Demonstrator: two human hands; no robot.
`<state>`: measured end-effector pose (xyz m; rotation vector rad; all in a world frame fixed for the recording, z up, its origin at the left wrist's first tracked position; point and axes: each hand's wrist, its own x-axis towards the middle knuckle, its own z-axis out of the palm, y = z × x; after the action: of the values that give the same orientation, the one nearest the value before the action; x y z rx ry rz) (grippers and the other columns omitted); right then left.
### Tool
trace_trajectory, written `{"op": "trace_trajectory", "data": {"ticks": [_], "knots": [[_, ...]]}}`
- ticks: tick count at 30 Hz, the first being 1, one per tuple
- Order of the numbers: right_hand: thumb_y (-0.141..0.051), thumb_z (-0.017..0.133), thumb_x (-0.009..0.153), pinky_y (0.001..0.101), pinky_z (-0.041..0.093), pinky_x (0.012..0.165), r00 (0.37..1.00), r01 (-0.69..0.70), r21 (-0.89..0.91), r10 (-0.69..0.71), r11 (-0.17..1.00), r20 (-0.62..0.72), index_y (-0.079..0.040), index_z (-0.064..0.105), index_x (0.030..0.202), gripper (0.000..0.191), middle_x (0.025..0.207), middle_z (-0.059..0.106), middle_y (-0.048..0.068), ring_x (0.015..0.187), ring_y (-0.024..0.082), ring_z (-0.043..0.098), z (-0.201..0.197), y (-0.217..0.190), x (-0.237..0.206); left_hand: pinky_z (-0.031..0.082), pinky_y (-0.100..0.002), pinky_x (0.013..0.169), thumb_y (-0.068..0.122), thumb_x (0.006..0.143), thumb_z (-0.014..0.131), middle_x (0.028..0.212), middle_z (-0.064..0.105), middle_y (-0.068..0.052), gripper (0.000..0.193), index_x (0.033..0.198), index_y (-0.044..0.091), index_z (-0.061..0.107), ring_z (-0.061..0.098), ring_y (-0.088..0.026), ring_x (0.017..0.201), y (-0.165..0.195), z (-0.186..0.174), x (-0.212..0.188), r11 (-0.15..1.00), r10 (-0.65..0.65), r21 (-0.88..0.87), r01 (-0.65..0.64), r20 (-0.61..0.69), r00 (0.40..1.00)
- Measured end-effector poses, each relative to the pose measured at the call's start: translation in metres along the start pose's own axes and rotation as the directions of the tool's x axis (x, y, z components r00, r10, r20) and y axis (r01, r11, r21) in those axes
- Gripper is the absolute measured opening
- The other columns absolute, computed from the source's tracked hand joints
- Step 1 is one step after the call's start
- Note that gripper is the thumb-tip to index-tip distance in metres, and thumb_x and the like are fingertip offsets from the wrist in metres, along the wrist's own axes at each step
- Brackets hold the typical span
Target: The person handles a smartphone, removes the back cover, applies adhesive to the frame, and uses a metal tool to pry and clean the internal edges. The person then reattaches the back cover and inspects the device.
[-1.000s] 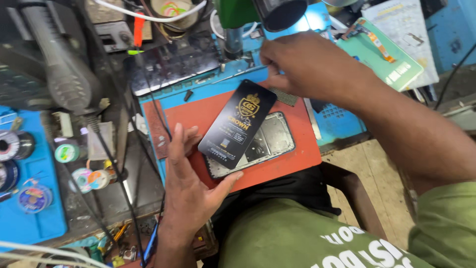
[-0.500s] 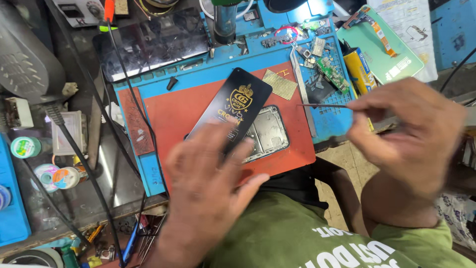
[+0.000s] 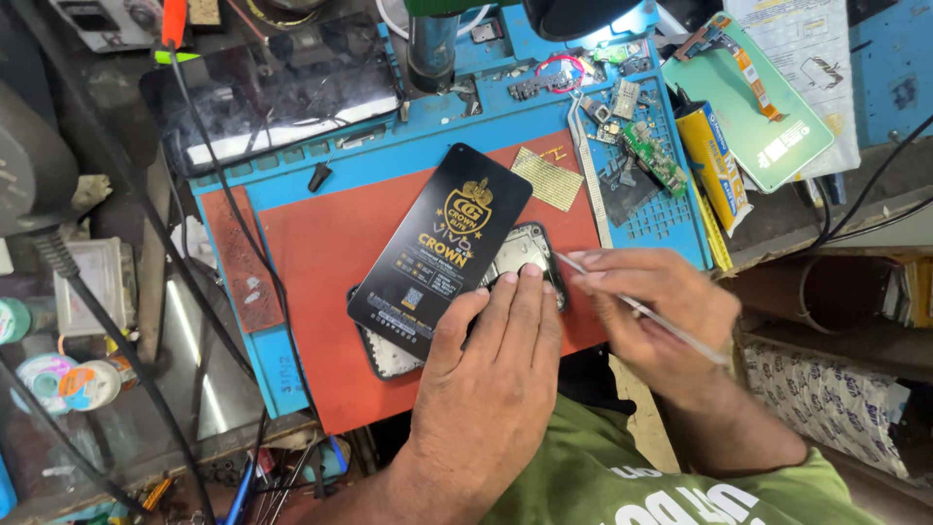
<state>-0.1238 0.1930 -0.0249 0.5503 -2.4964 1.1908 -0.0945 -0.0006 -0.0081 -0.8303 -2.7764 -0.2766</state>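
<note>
A black card-like phone panel (image 3: pixel 442 248) with gold print lies tilted across an opened phone body (image 3: pixel 515 262) on the red work mat (image 3: pixel 321 262). My left hand (image 3: pixel 496 365) presses flat on the phone's lower part, fingers extended over its edge. To the right, my right hand (image 3: pixel 651 306) holds thin metal tweezers (image 3: pixel 622 297), with their tip close to the phone's right edge.
A blue mat tray (image 3: pixel 466 146) carries small circuit boards, screws and a metal strip (image 3: pixel 590 170) at the back right. A dark screen panel (image 3: pixel 277 92), a yellow tube (image 3: pixel 714 165), a green panel (image 3: pixel 758 107), cables and tape rolls surround the mat.
My right hand came back from the far tray with tweezers and now sits beside the phone's right edge. My left hand shifted from the left side onto the phone's lower part.
</note>
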Motion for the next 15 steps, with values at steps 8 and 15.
{"op": "trace_trajectory", "data": {"ticks": [8,15], "knots": [[0.01,0.077,0.09,0.0326,0.064,0.091,0.99,0.135,-0.071,-0.132,0.988,0.054,0.0,0.064,0.103,0.021,0.111,0.074,0.016,0.107,0.026,0.076,0.017,0.006,0.011,0.032,-0.038,0.113,0.022,0.094,0.053,0.139,0.064,-0.015,0.048,0.134,-0.003,0.064,0.058,-0.021,0.131,-0.002,0.015,-0.008,0.995,-0.048,-0.089,0.046,-0.029,0.998],[0.009,0.076,0.094,0.0308,0.065,0.091,0.994,0.097,-0.031,-0.095,0.995,0.06,-0.001,0.062,0.107,0.021,0.113,0.073,0.017,0.109,0.025,0.076,0.02,0.004,0.018,0.032,-0.038,0.113,0.023,0.094,0.052,0.14,0.064,-0.014,0.049,0.134,-0.003,0.064,0.057,-0.021,0.131,-0.007,0.015,-0.009,0.995,-0.05,-0.088,0.048,-0.015,0.999]]}}
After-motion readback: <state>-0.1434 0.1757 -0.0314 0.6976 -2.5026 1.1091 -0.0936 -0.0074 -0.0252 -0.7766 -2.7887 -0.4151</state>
